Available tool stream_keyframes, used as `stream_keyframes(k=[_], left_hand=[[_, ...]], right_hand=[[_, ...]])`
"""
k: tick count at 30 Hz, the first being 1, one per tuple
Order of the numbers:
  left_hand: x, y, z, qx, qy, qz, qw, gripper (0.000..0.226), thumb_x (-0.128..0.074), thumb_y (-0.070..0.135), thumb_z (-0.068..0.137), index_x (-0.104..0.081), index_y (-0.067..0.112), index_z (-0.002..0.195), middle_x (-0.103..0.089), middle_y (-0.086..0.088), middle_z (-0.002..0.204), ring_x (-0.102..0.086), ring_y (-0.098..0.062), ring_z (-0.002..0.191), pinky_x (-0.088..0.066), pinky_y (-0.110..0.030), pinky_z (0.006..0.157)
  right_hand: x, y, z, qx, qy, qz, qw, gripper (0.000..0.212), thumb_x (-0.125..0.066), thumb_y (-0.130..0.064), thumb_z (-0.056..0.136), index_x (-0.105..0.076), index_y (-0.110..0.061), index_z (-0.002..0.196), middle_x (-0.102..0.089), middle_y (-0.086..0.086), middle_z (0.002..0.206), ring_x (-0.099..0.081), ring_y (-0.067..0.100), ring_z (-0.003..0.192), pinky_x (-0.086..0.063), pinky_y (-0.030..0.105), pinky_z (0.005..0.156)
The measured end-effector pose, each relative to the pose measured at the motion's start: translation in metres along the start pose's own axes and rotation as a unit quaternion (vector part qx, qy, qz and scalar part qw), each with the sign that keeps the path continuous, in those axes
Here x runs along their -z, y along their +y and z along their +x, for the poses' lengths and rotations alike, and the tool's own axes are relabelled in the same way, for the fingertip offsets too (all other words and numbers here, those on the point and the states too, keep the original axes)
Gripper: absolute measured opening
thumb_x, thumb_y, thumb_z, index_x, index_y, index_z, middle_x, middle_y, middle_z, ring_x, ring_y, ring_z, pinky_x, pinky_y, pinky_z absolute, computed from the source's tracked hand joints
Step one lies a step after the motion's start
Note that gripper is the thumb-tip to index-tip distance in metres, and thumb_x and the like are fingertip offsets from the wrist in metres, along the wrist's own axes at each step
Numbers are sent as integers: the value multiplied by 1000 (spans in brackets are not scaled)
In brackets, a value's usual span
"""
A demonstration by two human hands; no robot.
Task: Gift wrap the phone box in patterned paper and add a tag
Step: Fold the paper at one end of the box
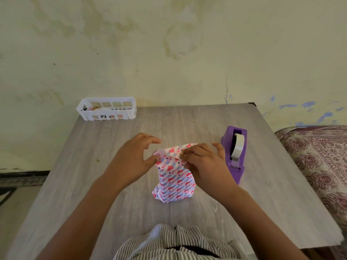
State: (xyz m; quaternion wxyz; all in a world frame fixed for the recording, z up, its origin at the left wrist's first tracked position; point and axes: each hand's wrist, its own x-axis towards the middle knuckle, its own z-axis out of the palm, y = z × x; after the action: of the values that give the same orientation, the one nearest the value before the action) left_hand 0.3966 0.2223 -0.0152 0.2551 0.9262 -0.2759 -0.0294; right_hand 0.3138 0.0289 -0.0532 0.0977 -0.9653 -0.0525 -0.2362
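Note:
The phone box [175, 182], wrapped in white paper with pink and red hearts and blue stripes, stands on end in the middle of the grey table [112, 184]. Its top paper flap [174, 150] sticks up loose. My left hand [134, 159] touches the flap's left corner with thumb and fingertips, the other fingers spread. My right hand [204, 162] pinches the flap's right side and presses down on the box's top. The box itself is hidden under the paper. No tag shows near the box.
A purple tape dispenser [234, 152] with a white roll stands just right of my right hand. A white slotted basket [107, 108] with small items sits at the table's far left corner by the wall. A patterned bedspread [319, 160] lies to the right.

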Motion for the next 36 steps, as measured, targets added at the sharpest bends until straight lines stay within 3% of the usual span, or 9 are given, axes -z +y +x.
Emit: stream_keyframes(k=[5,9,16,19,21,25,31,34,36], left_hand=[[-8,13,3,55,48,62,995,36,-62,31,88,-55,25,123,-60,7,116,-59,-8,88,-44,-20,76],[-11,19,2,91,77,7,993,21,-59,18,91,-64,19,111,-68,2,108,-64,-12,84,-42,-18,75],[-3,23,-6,76,94,12,993,22,-52,11,92,-67,21,106,-70,5,101,-61,-8,82,-43,-17,72],[7,22,-6,17,94,39,995,25,-51,18,92,-66,23,111,-67,6,113,-62,-12,97,-44,-23,84],[11,19,-2,-52,18,34,998,37,-50,35,87,-62,24,120,-61,7,124,-57,-12,112,-39,-25,95],[1,8,4,-118,-95,39,988,43,-65,43,82,-63,21,120,-62,6,118,-58,-10,102,-44,-26,92],[-2,-6,3,-216,-58,66,972,16,-74,36,76,-70,21,80,-62,10,74,-54,-4,65,-39,-17,63],[-4,-6,-2,-220,-28,74,972,22,-73,42,74,-68,24,86,-63,12,76,-56,-3,65,-38,-20,67],[-7,-3,-4,-203,-18,79,976,39,-69,46,73,-66,23,104,-66,8,95,-62,-8,76,-39,-24,73]], right_hand=[[-1,-8,3,-11,15,-22,1000,25,-84,-17,65,-75,-24,87,-70,-9,91,-66,18,90,-43,59,87],[-2,-9,2,-31,18,-25,999,26,-84,-17,65,-74,-24,88,-70,-9,91,-67,19,89,-45,60,85],[-6,-14,0,-52,20,-30,998,33,-85,-13,63,-74,-25,91,-70,-9,94,-66,17,89,-48,56,81],[-7,-14,-2,-58,23,-34,997,34,-85,-12,62,-74,-25,91,-69,-9,94,-66,17,90,-47,57,82],[-7,-15,-4,-56,25,-37,997,34,-85,-12,62,-74,-25,91,-69,-10,93,-66,17,90,-46,57,82],[-7,-16,-5,-56,38,-37,997,32,-85,-13,61,-73,-26,88,-69,-11,90,-66,16,88,-46,57,81],[-7,-17,-8,-51,39,-30,997,30,-85,-17,63,-73,-27,89,-68,-12,93,-66,14,90,-46,54,82],[-7,-16,-11,-51,53,-25,997,27,-86,-20,64,-72,-26,86,-68,-12,91,-66,14,87,-46,52,81],[-7,-15,-13,-50,60,-26,997,25,-86,-21,63,-72,-26,84,-68,-11,88,-66,14,85,-46,52,82]])
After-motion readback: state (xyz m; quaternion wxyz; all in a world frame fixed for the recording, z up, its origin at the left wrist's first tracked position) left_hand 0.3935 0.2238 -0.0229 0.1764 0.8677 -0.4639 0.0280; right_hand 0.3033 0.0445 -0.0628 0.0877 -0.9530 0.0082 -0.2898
